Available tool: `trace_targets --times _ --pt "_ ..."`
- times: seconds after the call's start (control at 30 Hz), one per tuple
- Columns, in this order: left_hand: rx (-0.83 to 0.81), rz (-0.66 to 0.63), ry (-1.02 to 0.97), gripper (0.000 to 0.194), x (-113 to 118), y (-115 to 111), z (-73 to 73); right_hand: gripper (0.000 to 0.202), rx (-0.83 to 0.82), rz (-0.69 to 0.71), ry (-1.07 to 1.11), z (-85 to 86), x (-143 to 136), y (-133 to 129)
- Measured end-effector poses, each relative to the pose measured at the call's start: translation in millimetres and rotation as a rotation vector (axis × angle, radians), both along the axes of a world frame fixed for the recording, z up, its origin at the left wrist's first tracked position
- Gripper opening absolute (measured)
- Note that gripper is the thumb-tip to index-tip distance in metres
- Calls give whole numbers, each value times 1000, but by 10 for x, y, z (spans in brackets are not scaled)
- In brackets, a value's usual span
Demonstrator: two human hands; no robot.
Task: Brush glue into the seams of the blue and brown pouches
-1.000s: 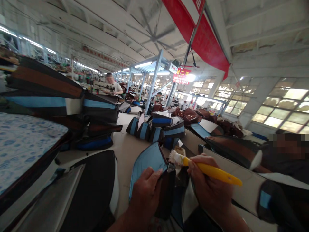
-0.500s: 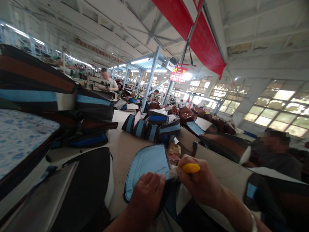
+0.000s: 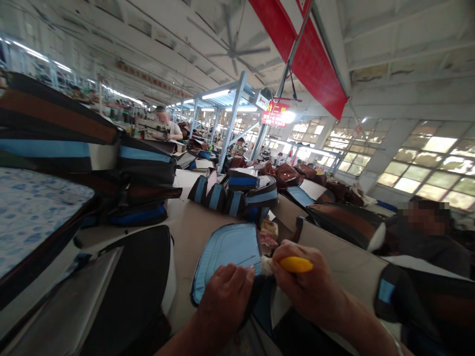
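A light blue panel with dark edging lies on the beige surface in front of me. My left hand is closed on its near edge, fingertips on top. Wrapped round a yellow-handled tool is my right hand, just right of the panel. The tool's pale, bristly tip is at the panel's right edge. Behind the tip sit a yellowish block and some reddish material. The panel's lower part is hidden by my left hand.
Small black and blue bags stand beyond the panel. Bag pieces are stacked at the left, with a large black piece nearer. More pieces lie at the right. One person is at the right, another farther back.
My right hand and the yellow-handled tool have shifted slightly right and down. My left hand stays on the panel in nearly the same place.
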State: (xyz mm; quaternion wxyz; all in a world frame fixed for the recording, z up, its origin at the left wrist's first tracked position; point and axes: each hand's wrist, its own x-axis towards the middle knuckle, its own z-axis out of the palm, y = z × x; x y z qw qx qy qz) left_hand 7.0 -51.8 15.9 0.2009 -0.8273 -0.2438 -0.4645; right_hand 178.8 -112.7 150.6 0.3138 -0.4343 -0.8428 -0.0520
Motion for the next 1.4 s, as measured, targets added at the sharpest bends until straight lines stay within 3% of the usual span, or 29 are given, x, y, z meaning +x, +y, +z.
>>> trace_targets --times 0.07,0.13,0.2,0.27,0.33,0.4,0.53,0.73,0.93,1.0,1.1,1.2,1.3,1.4 --pt "-4 -8 -9 22 -14 10 2 13 -55 -17 -63 -7 18 3" --pt "-12 -13 -29 21 -43 29 19 12 -24 -96 8 -29 103 8" --pt "-10 -14 -73 21 -92 60 55 11 25 -197 281 -105 239 18" --pt "-20 -34 -144 21 -164 101 108 13 -14 -233 738 -255 380 46" --pt "-93 -79 -221 21 -251 151 176 16 -167 -135 1227 -467 467 99" --pt "-246 -115 -287 19 -336 210 243 14 -382 49 1547 -698 457 162" --pt "-498 -54 -352 17 -451 349 301 15 -709 389 1781 -1054 167 249" --pt "-576 209 -264 25 -549 415 249 12 -755 577 1885 -1226 -355 352" --pt "-772 376 -276 30 -553 262 384 12 -846 638 1848 -1356 -693 464" --pt "-786 389 -292 29 -534 264 402 12 -869 641 1837 -1397 -729 469" --pt "-814 287 -343 18 -539 304 384 14 -882 634 1797 -1359 -648 452" --pt "-889 123 -409 17 -577 332 376 15 -750 512 1770 -1158 -468 452" --pt "-967 31 -443 16 -605 335 412 23 -465 212 1741 -885 -348 519" --pt "-1020 19 -442 15 -609 332 455 24 -238 27 1478 -693 -384 648"
